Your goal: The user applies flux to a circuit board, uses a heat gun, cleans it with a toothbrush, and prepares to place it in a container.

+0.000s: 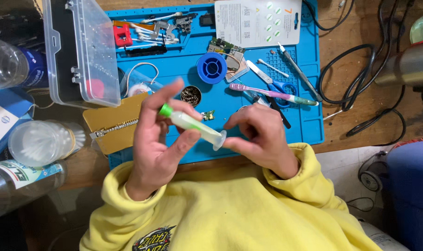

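On the bench we see a blue work mat (309,93) with a blue solder spool (212,68), a pink toothbrush (267,94), blue-handled scissors (278,86) and a small circuit board (226,48) lying on it. At the mat's left edge stands an open clear plastic box (83,51). Further left we find a tub of cotton swabs (39,142) and two plastic bottles (9,65). Black cables (360,79) loop over the wooden table to the right.

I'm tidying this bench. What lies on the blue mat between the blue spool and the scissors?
In the head view, between the blue spool and the scissors lies a small green circuit board on a copper-coloured plate.
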